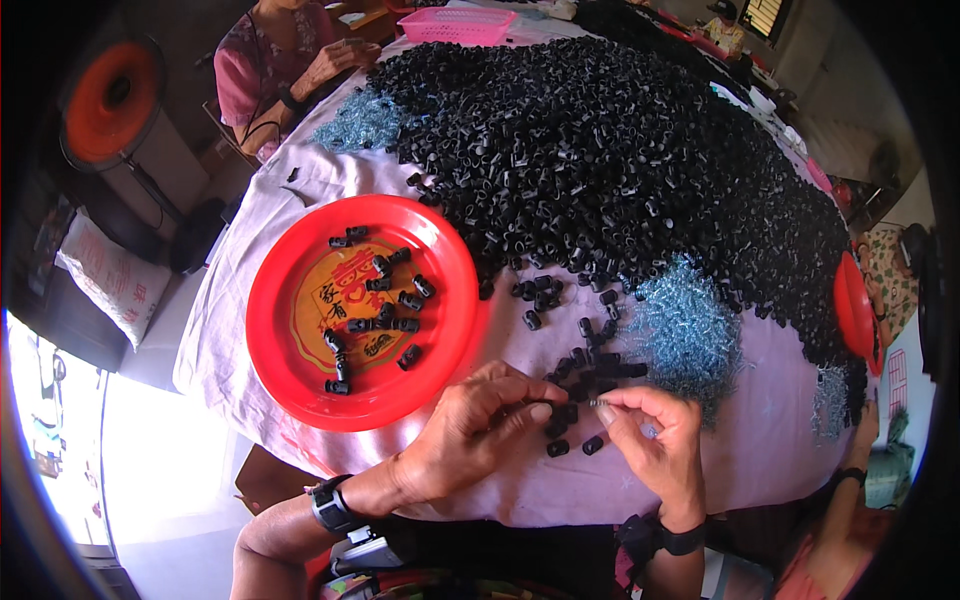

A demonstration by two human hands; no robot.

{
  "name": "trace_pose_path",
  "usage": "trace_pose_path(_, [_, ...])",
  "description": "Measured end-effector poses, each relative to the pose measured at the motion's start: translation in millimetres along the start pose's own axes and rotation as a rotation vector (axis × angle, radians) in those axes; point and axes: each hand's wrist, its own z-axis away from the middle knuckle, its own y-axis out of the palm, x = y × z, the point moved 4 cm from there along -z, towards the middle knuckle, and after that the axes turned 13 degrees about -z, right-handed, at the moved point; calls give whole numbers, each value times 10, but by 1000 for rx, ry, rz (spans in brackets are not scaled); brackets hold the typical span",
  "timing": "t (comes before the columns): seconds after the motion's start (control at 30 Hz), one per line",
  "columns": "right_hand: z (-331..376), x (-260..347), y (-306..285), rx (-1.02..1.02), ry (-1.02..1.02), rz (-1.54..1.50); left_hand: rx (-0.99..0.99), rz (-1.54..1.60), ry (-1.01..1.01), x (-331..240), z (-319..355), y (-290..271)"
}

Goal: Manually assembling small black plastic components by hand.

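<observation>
A small black piece [566,413] is pinched between the thumb and finger of the left hand [470,428], low in the middle of the table. A tiny spring [598,403] is pinched by the thumb and pointing finger of the right hand [655,440], just beside that piece. The spring and the piece are held near each other; whether they touch cannot be told.

More black bits [590,445] are scattered around the fingertips on the pink cloth [235,245]. A watch [331,505] is worn on the left wrist, and a dark band [684,538] is worn on the right one.

To the left, a big red plate [264,310] is set on the cloth, and some black parts [409,357] are spread about in it. A huge black pile [600,150] is heaped across the table. A shiny blue-gray heap of springs [685,320] is placed to the right, beside the pile, and another spring heap [358,122] is seen at the far left. A pink basket [455,26] is put at the far edge, near where another person [272,85] is seated.
</observation>
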Motion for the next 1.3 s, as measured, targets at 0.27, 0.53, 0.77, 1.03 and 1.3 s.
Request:
trace_pose_path(0.27, [101, 311, 74, -27, -271, 91, 397, 1127, -440, -34, -14, 177])
trace_pose_path(0.53, [75, 479, 197, 16, -422, 253, 449, 1348, -524, 1, 29, 144])
trace_pose_path(0.77, [100, 528, 342, 68, -438, 304, 338, 1254, -462, 17, 35, 151])
trace_pose_path(1.03, [55, 494, 377, 31, -522, 424, 343, 1202, -511, 86, 65, 216])
trace_pose_path(1.3, [39, 502, 346, 39, -559, 465, 399, 1176, -434, 87, 80, 300])
